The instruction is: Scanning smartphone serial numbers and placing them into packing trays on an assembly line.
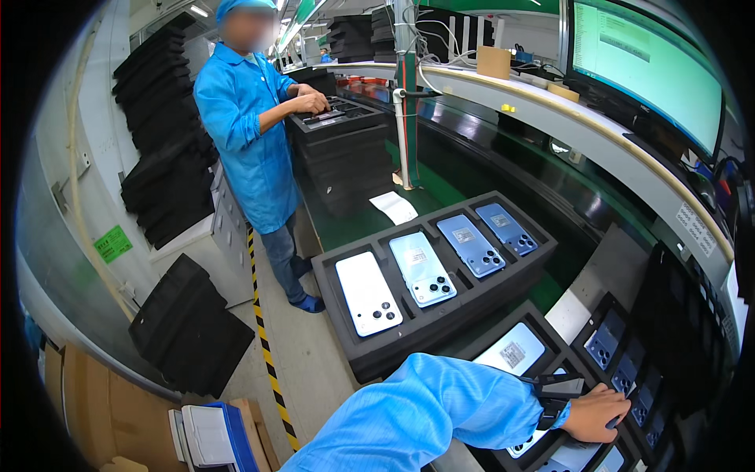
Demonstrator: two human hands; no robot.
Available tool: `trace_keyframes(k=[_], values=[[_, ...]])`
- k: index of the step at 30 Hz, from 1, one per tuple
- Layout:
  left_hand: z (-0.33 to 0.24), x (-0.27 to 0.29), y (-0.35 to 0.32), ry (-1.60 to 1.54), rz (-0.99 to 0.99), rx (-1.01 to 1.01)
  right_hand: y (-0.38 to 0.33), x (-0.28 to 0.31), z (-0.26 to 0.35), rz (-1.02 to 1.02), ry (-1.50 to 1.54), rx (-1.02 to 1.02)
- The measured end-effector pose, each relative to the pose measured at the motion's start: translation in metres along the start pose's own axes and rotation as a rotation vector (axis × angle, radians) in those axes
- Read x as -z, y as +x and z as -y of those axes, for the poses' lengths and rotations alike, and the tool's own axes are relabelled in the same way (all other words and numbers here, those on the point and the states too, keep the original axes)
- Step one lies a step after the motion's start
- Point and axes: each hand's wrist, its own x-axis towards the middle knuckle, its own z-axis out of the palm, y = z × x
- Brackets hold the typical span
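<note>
My left hand (595, 414) reaches across to the lower right, in a blue sleeve with a black band and a black device (560, 385) at the wrist. Its fingers are curled together over the edge of a foam tray; a small dark bluish bit shows between them, too hidden to name. Beside the hand, a black foam tray holds dark blue phones (604, 340) in its slots. Under my forearm, another black tray holds a light blue phone (513, 352) with a square label, and further phones are partly covered. My right hand is not in view.
A black foam tray (346, 334) with several phones, backs up, stands ahead on the green bench. White paper (395, 208) lies beyond. A co-worker (245, 134) in blue handles a tray stack. A monitor (645, 67) is at the right; boxes (118, 401) are lower left.
</note>
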Motion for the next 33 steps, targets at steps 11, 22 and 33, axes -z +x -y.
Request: trace_keyframes(k=[11, 22, 33], values=[[-0.003, 0.005, -0.002, 0.017, 0.044, 0.01, -0.011, 0.0, 0.014, -0.029, -0.061, 0.049], [-0.008, 0.015, -0.006, 0.048, 0.009, -0.025, -0.044, -0.006, 0.061, -0.38, 0.004, 0.261], [-0.003, 0.013, 0.0, 0.104, 0.052, -0.051, -0.074, -0.023, 0.271, 0.443, 0.241, 0.887]])
